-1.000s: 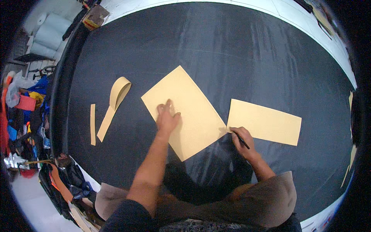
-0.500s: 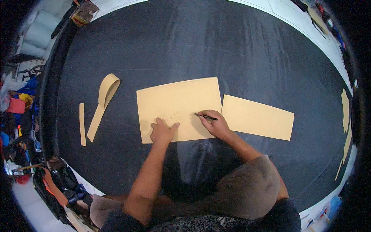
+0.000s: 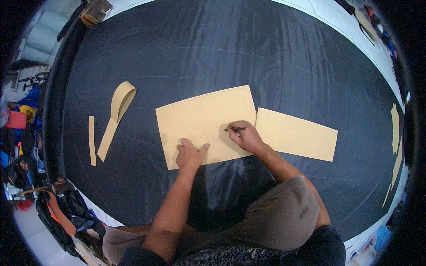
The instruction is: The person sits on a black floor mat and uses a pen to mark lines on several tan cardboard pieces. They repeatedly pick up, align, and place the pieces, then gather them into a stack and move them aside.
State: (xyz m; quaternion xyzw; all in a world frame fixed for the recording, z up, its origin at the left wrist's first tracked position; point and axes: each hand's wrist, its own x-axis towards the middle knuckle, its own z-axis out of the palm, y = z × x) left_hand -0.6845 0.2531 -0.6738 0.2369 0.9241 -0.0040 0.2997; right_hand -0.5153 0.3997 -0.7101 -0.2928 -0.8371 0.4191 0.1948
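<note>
Black glossy cloth covers the wide bench (image 3: 275, 57), and near its middle lies the tan card sheet (image 3: 202, 119), flat, with its long edges running roughly from 9 to 3 o'clock. It looks light, thin and fairly stiff, likely to slide on the slick cloth unless pressed; a flat palm on its face or a pinch at a free edge would suit it. The left hand (image 3: 190, 154) rests spread on the sheet's near edge, fingers open, holding it down. The right hand (image 3: 245, 136) is closed around a dark pen (image 3: 234, 129) whose tip meets the sheet. At 3 o'clock, touching it, lies a second tan sheet (image 3: 296, 135). At 9 o'clock, well apart, lie a looped strip (image 3: 116, 115) and a narrow strip (image 3: 92, 141).
</note>
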